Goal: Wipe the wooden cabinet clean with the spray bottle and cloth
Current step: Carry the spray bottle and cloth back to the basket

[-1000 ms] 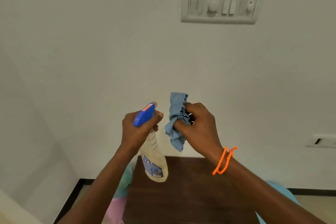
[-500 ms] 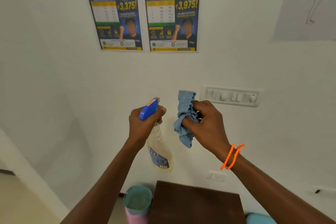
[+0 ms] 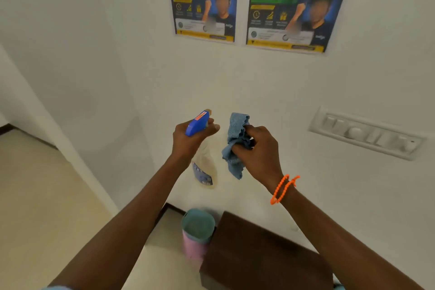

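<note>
Two hands are raised in front of a white wall, well above the work. Toward 9 o'clock only pale floor tile and a wall corner are seen. Just left of centre, the left hand (image 3: 191,141) is curled round the neck of the spray bottle (image 3: 203,165), with one finger laid forward along the blue trigger head; the cream body hangs down toward 6 o'clock and the nozzle is aimed at about 1 o'clock, at the wall and not at any wood. Just beside it, at its 3 o'clock, the blue cloth (image 3: 235,146) is bunched in the right hand (image 3: 260,155), whose fingers are folded over it so that loose ends stand out above and below; an orange beaded band (image 3: 283,188) is worn at that wrist. Bottle and cloth are near each other but are not seen to touch. The wooden cabinet (image 3: 263,256) is found low in view, at about 5 o'clock from both hands, only its dark top showing, with its long edge running from 11 toward 4 o'clock. A teal and pink cylinder (image 3: 197,231) stands just beside its left corner. Judged from this, the spraying is not yet begun: both hands must be lowered, and the right hand appears to hang more directly over the top. Two posters (image 3: 284,7) and a switch panel (image 3: 367,134) are fixed to the wall at 12 and 3 o'clock.
</note>
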